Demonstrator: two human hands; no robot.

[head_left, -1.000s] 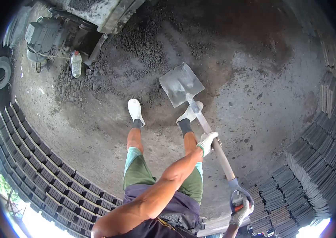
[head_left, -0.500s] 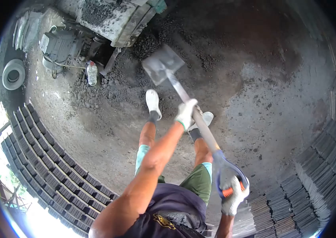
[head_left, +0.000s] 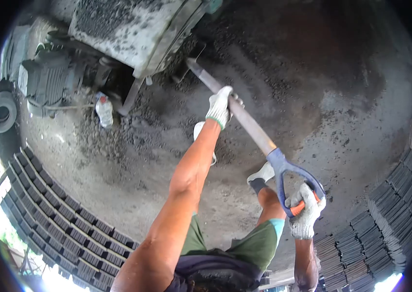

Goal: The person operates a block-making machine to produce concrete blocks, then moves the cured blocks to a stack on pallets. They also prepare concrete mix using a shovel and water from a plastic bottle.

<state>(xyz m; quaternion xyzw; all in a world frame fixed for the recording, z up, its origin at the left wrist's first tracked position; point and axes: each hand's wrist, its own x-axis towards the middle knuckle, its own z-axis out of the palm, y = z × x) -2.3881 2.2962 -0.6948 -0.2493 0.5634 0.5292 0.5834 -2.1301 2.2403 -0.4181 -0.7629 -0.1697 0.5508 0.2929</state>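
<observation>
A long-shafted shovel (head_left: 253, 126) runs diagonally in front of me. My left hand (head_left: 221, 106), in a white knit glove, is wrapped round the shaft. Gloved as well, my right hand (head_left: 307, 210) grips the orange bar inside the blue D-shaped handle (head_left: 278, 164). The blade is seen nearly edge-on and lies low beside the machine, over dark loose rubble (head_left: 140, 124) on the floor. My light shoes stand apart on either side below the shaft.
A machine with a gravel-strewn pale top (head_left: 142, 36) stands at the upper left, beside a motor (head_left: 52, 80). Near it are a plastic bottle (head_left: 104, 112) and a ring-shaped part (head_left: 2, 112). Stacked dark slabs line the left (head_left: 69, 209) and right (head_left: 361, 243) edges.
The shovel has moved forward and its blade has turned from face-up to nearly edge-on at the machine. Both hands moved forward with it, still gripping. The view has shifted closer to the machine.
</observation>
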